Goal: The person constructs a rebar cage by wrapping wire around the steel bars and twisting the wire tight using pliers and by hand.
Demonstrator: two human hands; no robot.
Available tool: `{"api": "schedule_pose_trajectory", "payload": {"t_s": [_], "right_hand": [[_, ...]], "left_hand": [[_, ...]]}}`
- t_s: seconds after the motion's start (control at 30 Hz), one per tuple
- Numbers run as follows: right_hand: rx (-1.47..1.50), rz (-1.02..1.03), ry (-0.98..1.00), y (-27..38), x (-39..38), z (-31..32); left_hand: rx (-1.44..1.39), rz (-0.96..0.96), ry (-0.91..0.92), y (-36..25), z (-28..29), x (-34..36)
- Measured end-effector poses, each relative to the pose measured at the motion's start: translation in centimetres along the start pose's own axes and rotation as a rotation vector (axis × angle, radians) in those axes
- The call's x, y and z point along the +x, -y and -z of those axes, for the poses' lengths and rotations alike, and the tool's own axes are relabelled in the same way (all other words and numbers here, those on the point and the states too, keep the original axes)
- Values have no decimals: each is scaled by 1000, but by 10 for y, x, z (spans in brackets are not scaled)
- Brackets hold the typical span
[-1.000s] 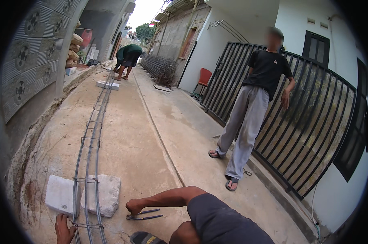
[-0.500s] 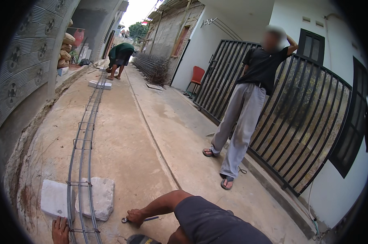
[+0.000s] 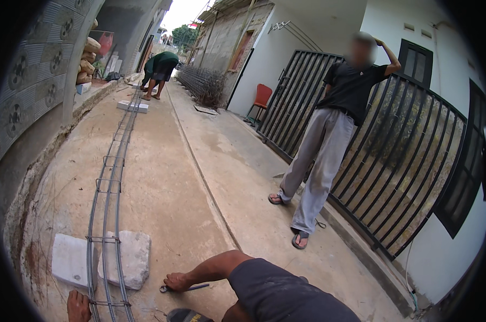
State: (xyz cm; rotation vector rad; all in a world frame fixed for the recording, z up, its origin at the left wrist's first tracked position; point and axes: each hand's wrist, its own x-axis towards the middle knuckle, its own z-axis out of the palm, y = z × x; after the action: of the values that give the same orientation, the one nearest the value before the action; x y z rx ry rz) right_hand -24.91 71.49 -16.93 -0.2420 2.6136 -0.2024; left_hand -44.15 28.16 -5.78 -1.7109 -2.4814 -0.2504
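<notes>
A long cage of steel reinforcing bars with square ties runs away from me, its near part over two white blocks. At its near left side is my left hand, fingers curled together beside the outer bar; whatever they may hold is hidden. My right hand is low over the concrete, right of the rough block. Its fingers are wrapped round a pair of pincers with a metal head and a blue handle. The smoother white block lies left of the rough one.
A person in a black shirt stands by the black sliding gate. Farther off, another person bends over the cage's far end, near another white block. Stacked steel and a red chair stand along the right.
My left hand's fingers have drawn in from a more spread pose. The right hand has shifted slightly left and up with the pincers. The view has shifted a little.
</notes>
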Motion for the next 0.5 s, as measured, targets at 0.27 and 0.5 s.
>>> {"api": "schedule_pose_trajectory", "payload": {"t_s": [0.27, 0.5], "right_hand": [[-32, 125, -48, -5, -8, -3], [-138, 148, 1, 30, -10, 28]], "left_hand": [[8, -9, 66, 7, 16, 8], [-43, 27, -214, 18, -34, 0]]}}
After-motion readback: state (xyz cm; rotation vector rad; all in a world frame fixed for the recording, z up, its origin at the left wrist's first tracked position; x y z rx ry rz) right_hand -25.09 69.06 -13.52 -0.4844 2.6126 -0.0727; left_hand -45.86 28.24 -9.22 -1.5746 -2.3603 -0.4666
